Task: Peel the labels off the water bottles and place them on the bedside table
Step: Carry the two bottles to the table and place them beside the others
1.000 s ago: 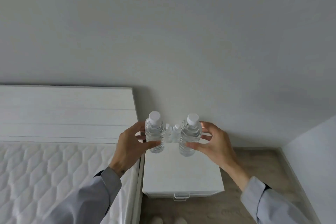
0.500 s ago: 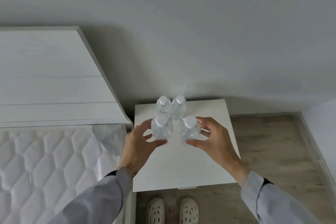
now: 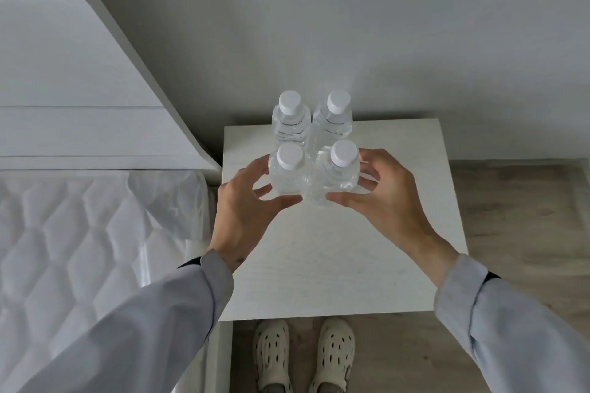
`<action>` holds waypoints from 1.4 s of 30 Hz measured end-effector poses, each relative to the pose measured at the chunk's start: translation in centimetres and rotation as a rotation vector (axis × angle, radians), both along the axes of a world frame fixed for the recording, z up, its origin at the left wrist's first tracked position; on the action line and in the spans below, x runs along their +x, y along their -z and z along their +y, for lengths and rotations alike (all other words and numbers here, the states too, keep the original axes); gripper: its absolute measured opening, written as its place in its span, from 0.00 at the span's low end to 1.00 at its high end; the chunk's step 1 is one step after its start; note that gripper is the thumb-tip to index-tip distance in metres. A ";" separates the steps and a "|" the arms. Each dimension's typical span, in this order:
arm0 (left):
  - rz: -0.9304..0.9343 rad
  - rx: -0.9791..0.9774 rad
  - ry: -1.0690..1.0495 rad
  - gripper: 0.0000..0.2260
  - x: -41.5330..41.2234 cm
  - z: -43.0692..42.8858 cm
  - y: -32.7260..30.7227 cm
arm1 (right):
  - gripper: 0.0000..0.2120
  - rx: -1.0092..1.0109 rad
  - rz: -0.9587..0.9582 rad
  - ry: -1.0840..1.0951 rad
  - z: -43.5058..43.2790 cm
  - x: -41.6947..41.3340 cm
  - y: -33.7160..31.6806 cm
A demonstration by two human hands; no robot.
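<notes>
Several clear water bottles with white caps and no labels stand together on the white bedside table. My left hand grips the near-left bottle, thumb in front and fingers behind. My right hand grips the near-right bottle the same way. Both held bottles are upright and touch each other. Right behind them stand the back-left bottle and back-right bottle, close to the wall.
A bed with a white quilted mattress and a white headboard sits left of the table. Crumpled clear plastic lies at the mattress corner. Wooden floor lies to the right. My cream clogs stand before the table.
The camera tilted down toward the table. Both hands brought their bottles down and forward, right in front of the back pair.
</notes>
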State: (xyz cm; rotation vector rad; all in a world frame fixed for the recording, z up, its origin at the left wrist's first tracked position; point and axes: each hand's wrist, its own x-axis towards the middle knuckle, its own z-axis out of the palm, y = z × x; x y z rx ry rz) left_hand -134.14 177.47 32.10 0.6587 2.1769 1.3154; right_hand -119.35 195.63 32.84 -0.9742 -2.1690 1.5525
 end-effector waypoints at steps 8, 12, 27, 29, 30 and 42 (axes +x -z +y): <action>-0.015 0.009 -0.032 0.31 0.0 1.3 1.5 | 0.32 -0.060 0.012 0.037 0.6 -0.7 1.7; -0.033 0.006 -0.034 0.31 -0.1 1.7 1.8 | 0.32 -0.108 0.020 0.038 1.3 -0.9 2.3; 0.158 -0.003 0.057 0.32 0.4 1.8 1.6 | 0.32 -0.067 0.012 0.028 0.9 -1.0 2.3; 0.134 0.018 0.049 0.29 0.2 2.0 1.6 | 0.32 -0.092 0.023 0.039 1.0 -1.1 2.4; 0.116 0.021 0.043 0.28 0.1 2.1 1.6 | 0.32 -0.107 0.026 0.044 1.0 -1.1 2.5; 0.116 0.023 0.043 0.28 -0.6 1.8 2.5 | 0.32 -0.148 0.053 0.008 1.1 -1.0 2.6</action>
